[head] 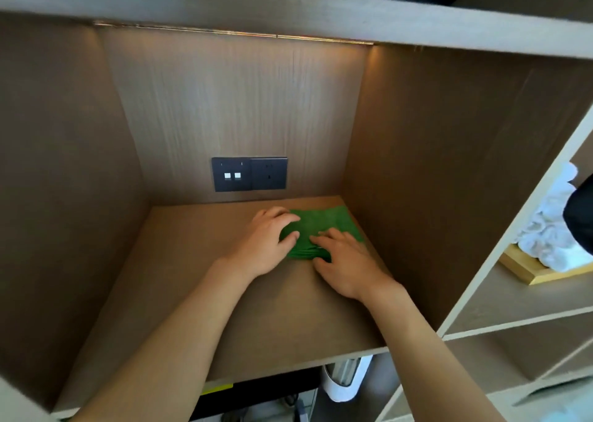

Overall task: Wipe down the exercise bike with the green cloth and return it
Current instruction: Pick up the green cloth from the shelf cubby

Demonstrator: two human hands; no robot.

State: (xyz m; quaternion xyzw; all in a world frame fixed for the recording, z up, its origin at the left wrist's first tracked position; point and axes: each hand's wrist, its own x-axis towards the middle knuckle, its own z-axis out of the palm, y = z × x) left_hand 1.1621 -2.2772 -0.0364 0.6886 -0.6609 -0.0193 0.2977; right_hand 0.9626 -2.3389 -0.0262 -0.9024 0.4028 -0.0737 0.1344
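I see the green cloth (324, 227) lying folded on the floor of a wooden shelf compartment (199, 280), toward the back right corner, near the right side wall and a little short of the back panel. The exercise bike is not in my view.

Left hand (268, 240): it rests on the left edge of the cloth. The fingers are loosely bent over that edge, with the thumb lying on the cloth's top surface. I read it as pressing down on the cloth, not pinching it.

Right hand (345, 259): it lies palm down with fingers nearly straight and spread. The fingertips rest on the front right part of the cloth; the heel of the hand is on the bare shelf floor. It grips nothing.

The two hands are near each other, apart, with green fabric showing between them.

Surroundings: a dark socket plate (249, 174) is fixed to the back panel, just above the shelf floor and left of the cloth. In the next compartment to the right, rolled white towels (552, 229) sit on a yellow tray (526, 269).
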